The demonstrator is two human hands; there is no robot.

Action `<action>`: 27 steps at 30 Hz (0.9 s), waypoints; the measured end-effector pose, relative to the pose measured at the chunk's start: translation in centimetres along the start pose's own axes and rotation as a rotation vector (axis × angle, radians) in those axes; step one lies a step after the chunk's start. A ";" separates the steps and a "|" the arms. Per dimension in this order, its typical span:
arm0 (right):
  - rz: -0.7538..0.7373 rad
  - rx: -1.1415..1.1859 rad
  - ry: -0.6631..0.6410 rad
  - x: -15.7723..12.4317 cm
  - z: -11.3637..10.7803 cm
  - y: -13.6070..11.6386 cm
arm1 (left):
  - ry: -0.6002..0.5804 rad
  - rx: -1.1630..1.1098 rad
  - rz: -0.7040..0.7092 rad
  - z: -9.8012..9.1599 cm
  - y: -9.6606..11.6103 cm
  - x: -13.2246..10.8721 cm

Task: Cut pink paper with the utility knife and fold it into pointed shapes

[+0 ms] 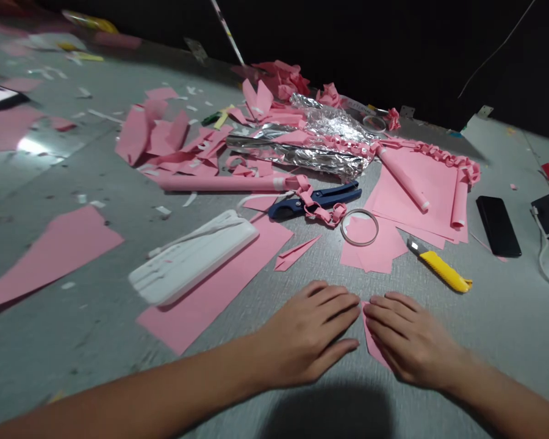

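A small folded piece of pink paper (373,344) lies flat on the grey table near its front. My right hand (409,335) rests on it with fingers extended, covering much of it. Just left of the paper, my left hand (318,332) lies flat with its fingers spread a little and the thumb apart, its fingertips beside the paper's left edge. Ahead of my hands are a narrow folded pink piece (295,255), a ring-shaped roll of tape (359,228) on pink sheets (384,247), and a yellow cutter (444,271).
Left of centre, a white case (192,259) sits on a pink sheet (183,326). Further back are dark blue scissors (315,201), a paper tube (219,183), crumpled foil (324,125) and paper chains. A black phone (498,225) lies at right.
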State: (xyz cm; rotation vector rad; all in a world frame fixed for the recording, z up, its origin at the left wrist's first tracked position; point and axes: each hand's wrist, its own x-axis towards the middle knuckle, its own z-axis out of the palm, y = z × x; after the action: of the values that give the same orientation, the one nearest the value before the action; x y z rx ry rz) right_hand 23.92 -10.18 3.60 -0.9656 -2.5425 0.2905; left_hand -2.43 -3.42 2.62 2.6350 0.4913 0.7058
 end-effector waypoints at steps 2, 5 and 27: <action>0.014 0.055 0.025 -0.1 -0.1 0.0 | 0.014 0.002 -0.003 0.0 0.0 -0.1; 0.070 0.107 0.116 -0.2 -0.5 0.0 | 0.030 -0.006 -0.006 0.0 0.2 -0.3; 0.111 0.046 -0.027 -0.2 -0.5 -1.0 | 0.023 0.196 -0.070 0.3 0.3 0.0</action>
State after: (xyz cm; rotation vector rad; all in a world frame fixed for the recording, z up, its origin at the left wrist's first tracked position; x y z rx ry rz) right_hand 23.68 -10.99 4.27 -1.0943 -2.4989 0.3956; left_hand -2.18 -3.75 2.47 2.7767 0.6889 0.6991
